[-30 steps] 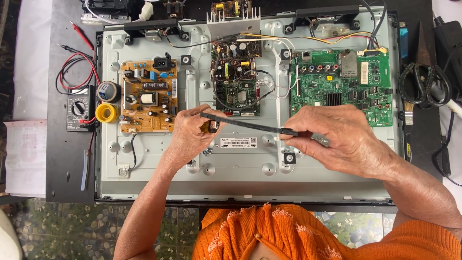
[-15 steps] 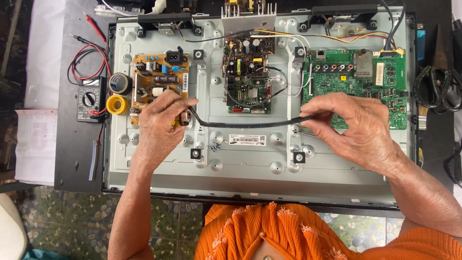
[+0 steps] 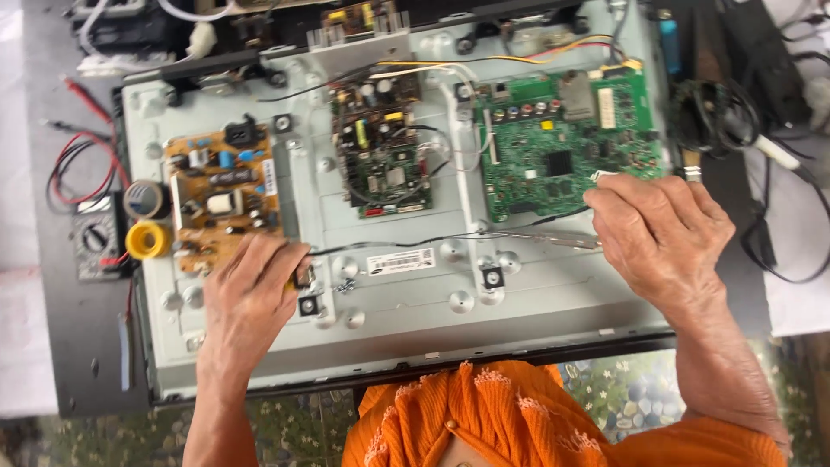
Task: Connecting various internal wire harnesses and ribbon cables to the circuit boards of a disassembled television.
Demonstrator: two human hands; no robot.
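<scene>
A thin dark flat cable [image 3: 415, 242] stretches across the grey metal back panel [image 3: 406, 294] of an opened flat screen. My left hand [image 3: 251, 298] pinches its left end near the brown power board [image 3: 220, 195]. My right hand [image 3: 661, 233] holds the cable's silvery right end below the green main board [image 3: 562, 156]. A smaller dark circuit board [image 3: 380, 151] sits between the two boards, above the cable.
A multimeter [image 3: 99, 238] with red and black leads lies left of the panel. Rolls of grey tape [image 3: 145, 199] and yellow tape [image 3: 149, 240] rest at the panel's left edge. Black cables and tools [image 3: 735, 121] lie to the right. Orange clothing [image 3: 484, 415] fills the bottom.
My hands have moved further apart, pulling the cable out straight across the panel. My left hand went down-left by the brown board; my right hand shifted right under the green board.
</scene>
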